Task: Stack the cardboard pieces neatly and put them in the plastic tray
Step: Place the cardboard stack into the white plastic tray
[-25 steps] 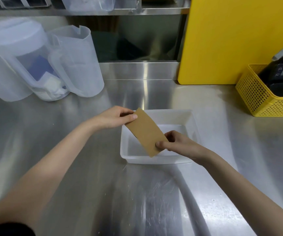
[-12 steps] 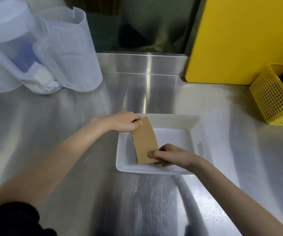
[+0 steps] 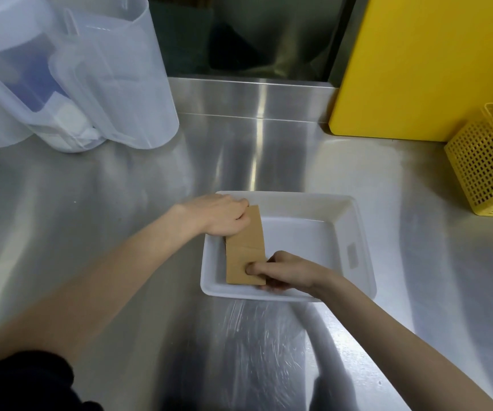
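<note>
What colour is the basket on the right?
Yellow, with a perforated grid wall; the head view shows it.

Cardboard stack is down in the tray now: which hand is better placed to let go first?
Probably the left hand: it only pinches the far end of the cardboard stack at the tray rim. The right hand presses its thumb on the near end, steadying it.
</note>
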